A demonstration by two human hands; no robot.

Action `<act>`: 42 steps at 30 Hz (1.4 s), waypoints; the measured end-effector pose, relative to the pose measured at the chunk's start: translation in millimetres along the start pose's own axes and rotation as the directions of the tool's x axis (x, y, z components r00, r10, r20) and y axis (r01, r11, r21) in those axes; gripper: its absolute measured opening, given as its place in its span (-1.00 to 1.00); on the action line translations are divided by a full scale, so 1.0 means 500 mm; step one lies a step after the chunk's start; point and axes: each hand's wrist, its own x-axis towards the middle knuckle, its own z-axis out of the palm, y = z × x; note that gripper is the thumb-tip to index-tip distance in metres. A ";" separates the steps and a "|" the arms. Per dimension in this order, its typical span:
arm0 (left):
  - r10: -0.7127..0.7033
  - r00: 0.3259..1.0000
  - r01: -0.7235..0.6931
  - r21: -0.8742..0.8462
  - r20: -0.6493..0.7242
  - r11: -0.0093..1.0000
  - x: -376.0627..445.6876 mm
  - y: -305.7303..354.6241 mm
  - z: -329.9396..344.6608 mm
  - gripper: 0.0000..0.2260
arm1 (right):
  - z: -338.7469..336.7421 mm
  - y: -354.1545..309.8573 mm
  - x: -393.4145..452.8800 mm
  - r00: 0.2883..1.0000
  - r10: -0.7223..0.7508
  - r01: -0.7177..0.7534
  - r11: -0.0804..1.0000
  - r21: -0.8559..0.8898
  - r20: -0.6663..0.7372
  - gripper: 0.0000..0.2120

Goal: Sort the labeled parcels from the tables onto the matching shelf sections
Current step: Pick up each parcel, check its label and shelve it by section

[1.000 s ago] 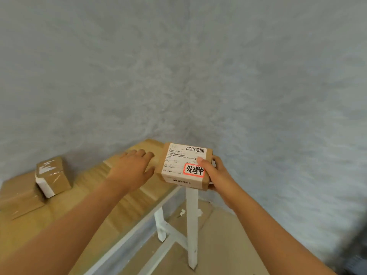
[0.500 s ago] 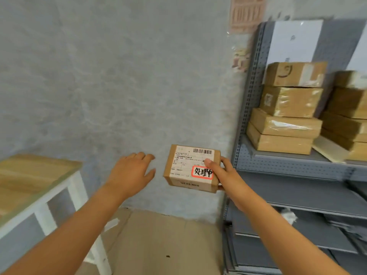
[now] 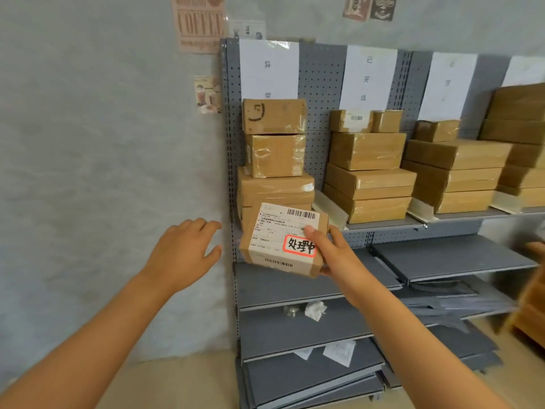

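My right hand (image 3: 333,255) grips a small cardboard parcel (image 3: 274,231) by its right side, thumb on top. The parcel carries a white shipping label and a red-framed sticker (image 3: 300,246) with handwritten characters. It hangs in front of the grey shelf unit's (image 3: 318,113) left end, below the top shelf. My left hand (image 3: 184,255) hovers left of the parcel, fingers spread and relaxed, holding nothing. White paper signs mark the shelf sections: a left sign (image 3: 268,69), a middle sign (image 3: 368,78) and a right sign (image 3: 446,84).
Stacks of taped cardboard boxes fill the top shelf: a left stack (image 3: 274,160), a middle stack (image 3: 368,172), and right stacks (image 3: 460,172). Lower grey shelves (image 3: 295,290) hold only paper scraps. A grey wall is at left, posters above. A wooden object shows at the right edge.
The view has swung right, from the wooden table to the shelf unit. My right hand has carried the parcel along. My left hand has come off the parcel and stays beside it.
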 end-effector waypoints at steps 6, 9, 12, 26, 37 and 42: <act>0.124 0.991 -0.126 -0.033 -0.052 0.991 0.238 0.130 0.109 -0.55 | -0.199 -0.017 0.135 0.993 -0.019 0.020 1.000 0.006 -0.115 -0.53; 0.163 0.983 -0.169 -0.072 -0.082 0.983 0.345 0.200 0.149 -0.63 | -0.292 -0.029 0.192 0.989 -0.001 0.003 1.000 0.011 -0.149 -0.56; 0.207 0.974 -0.216 -0.105 -0.097 0.971 0.446 0.278 0.180 -0.66 | -0.389 -0.033 0.238 0.984 -0.003 0.007 1.000 0.025 -0.176 -0.53; 0.239 0.964 -0.242 -0.014 -0.114 0.970 0.785 0.644 0.290 -0.58 | -0.843 -0.072 0.404 0.980 -0.103 0.094 0.994 -0.061 -0.170 -0.54; 0.145 0.982 -0.144 0.023 -0.123 0.989 0.988 0.931 0.324 -0.60 | -1.230 -0.172 0.563 0.981 -0.165 0.154 0.983 -0.103 -0.103 -0.52; 0.128 0.984 -0.126 0.024 -0.127 0.992 1.095 0.982 0.346 -0.57 | -1.359 -0.199 0.648 0.978 -0.183 0.171 0.979 -0.115 -0.105 -0.48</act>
